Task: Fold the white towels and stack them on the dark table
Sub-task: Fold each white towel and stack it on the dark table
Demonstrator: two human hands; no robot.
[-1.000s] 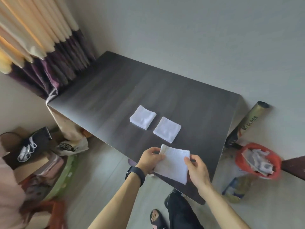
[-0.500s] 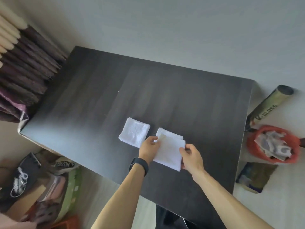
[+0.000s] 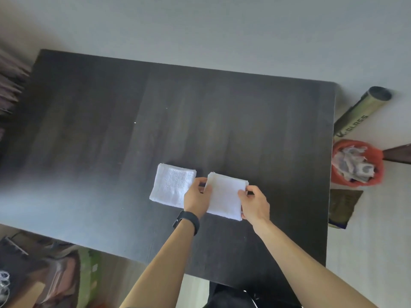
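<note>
- Dark table (image 3: 222, 112): stood against a pale wall, with its wood-grain top seen from above.
- Folded towel (image 3: 172, 187): white, lay flat as a neat square on the near middle of the table. Its right edge passed under the left hand.
- Held towel (image 3: 225, 196): white, folded to a similar square, lay just to the right of the first with a narrow gap of table between them at the far side. It sat low on or against the tabletop. Several cloth edges showed at its far right corner; whether these were its own layers or a second towel beneath could not be told.
- Left hand (image 3: 196, 196): gripped the held towel at its left edge, thumb on the upper face, fingers curled at the edge. A black wristband (image 3: 186, 221) was worn on this wrist.
- Right hand (image 3: 253, 204): pinched the same towel at its right edge, thumb on top, remaining fingers curled together beside and under the cloth.
- Floor to the right of the table: a red bin (image 3: 357, 163) holding crumpled paper, and a printed tube (image 3: 360, 112) leaning against the wall behind it.
</note>
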